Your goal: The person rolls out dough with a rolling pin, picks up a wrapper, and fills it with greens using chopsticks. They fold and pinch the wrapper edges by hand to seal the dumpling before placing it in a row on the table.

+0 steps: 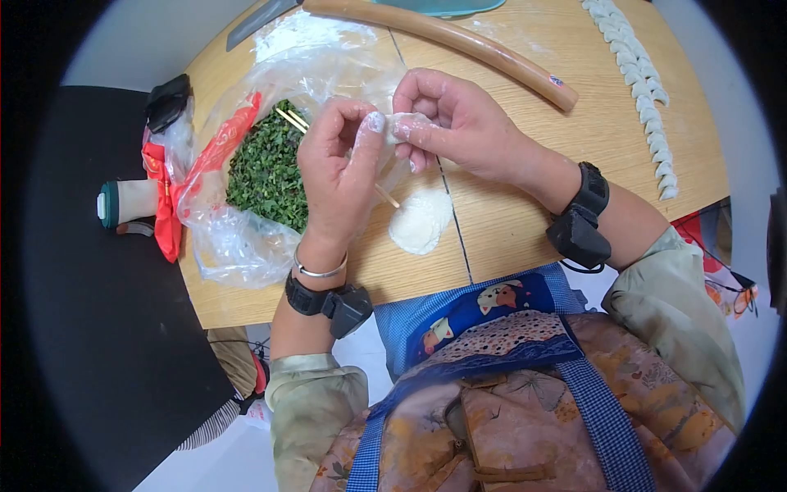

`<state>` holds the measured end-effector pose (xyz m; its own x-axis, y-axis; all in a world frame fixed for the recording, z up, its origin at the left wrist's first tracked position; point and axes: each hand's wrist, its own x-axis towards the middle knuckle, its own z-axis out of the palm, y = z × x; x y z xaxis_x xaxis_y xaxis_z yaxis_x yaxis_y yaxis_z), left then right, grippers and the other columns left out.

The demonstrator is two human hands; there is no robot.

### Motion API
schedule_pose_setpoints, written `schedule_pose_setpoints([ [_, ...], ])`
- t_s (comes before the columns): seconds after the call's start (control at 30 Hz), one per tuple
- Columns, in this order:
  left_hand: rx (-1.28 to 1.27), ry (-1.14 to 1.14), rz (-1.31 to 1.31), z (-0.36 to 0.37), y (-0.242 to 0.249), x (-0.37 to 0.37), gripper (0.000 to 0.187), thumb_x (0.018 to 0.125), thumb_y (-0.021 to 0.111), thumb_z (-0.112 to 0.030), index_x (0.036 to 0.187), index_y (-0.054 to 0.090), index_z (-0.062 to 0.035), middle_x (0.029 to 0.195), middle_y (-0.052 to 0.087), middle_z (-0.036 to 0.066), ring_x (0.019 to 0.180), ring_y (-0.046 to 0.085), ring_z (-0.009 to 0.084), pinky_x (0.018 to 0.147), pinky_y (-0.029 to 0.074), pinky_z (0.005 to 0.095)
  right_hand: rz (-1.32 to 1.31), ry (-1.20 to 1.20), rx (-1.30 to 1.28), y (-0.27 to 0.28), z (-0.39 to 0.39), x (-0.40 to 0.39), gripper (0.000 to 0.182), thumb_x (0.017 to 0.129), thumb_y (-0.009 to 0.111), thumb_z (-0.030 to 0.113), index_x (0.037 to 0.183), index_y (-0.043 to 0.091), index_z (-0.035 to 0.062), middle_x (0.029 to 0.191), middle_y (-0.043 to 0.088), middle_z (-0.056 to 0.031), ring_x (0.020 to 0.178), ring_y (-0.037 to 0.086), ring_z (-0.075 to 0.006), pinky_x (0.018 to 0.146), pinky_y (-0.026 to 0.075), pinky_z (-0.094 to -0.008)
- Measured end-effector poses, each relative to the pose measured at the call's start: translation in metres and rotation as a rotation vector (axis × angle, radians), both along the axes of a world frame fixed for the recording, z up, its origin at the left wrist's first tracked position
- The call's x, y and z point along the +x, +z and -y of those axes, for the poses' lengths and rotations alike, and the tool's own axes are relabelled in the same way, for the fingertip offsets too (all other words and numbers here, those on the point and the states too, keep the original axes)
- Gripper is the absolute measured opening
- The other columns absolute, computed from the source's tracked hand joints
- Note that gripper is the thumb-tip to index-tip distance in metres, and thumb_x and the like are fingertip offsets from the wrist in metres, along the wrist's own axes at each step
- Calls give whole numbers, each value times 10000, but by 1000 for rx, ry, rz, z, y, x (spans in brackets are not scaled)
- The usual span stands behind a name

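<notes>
My left hand [340, 152] and my right hand [459, 123] meet over the table, thumbs and fingers pinching a floury dumpling [399, 127] between them. Most of the dumpling is hidden by the fingers. Flour whitens my fingertips. Just below the hands lies a small stack of round dough wrappers [420, 220]. To the left, chopped green filling [266, 168] sits in a clear plastic bag [238, 254]. A pair of chopsticks [290, 120] reaches from the filling behind my left hand, one end showing by the wrappers.
A long wooden rolling pin [459, 47] lies across the back of the table, beside a knife [258, 25] and a patch of flour [307, 37]. Rows of finished dumplings [639, 82] line the right side. A teal tray edge [443, 6] shows at the top.
</notes>
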<state>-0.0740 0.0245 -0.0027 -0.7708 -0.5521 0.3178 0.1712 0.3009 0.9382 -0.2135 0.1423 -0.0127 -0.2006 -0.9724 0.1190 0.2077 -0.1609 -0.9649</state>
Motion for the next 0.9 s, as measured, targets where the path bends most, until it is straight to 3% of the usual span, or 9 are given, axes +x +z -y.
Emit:
schedule_pose_setpoints([
  [0.27,-131,35,16,3,-1,0,73,950,591,-80,956,567,-12,824,554,-11,705,494,34,617,413,191,38,-3,-21,2,-2,0,117,1010,504,154,1054,483,48,824,656,-53,678,628,-69,608,502,-186],
  [0.33,154,-6,28,-3,6,1,83,969,565,-96,994,542,-20,813,536,-15,688,479,29,590,397,189,20,-15,-17,2,-1,-1,134,1022,479,172,1065,478,45,830,659,-64,680,633,-76,618,514,-192],
  [0.63,33,-17,38,2,-3,2,93,993,534,-118,1027,508,-35,802,530,-15,639,475,32,556,385,183,77,-46,8,3,-1,0,142,1025,475,184,1061,488,46,836,651,-61,669,630,-79,615,512,-189],
  [0.73,70,0,26,1,-2,2,72,1006,523,-141,1006,511,-70,812,525,-22,628,476,26,556,405,169,49,-59,26,4,-2,-3,148,1023,476,191,1051,498,48,817,639,-48,657,622,-73,590,495,-182],
  [0.9,141,-13,28,0,1,2,79,996,522,-120,1029,508,-50,818,544,-10,638,495,35,560,406,173,-16,-89,14,2,-1,-2,126,1011,498,171,1038,511,49,775,611,-25,621,587,-55,554,463,-171],
])
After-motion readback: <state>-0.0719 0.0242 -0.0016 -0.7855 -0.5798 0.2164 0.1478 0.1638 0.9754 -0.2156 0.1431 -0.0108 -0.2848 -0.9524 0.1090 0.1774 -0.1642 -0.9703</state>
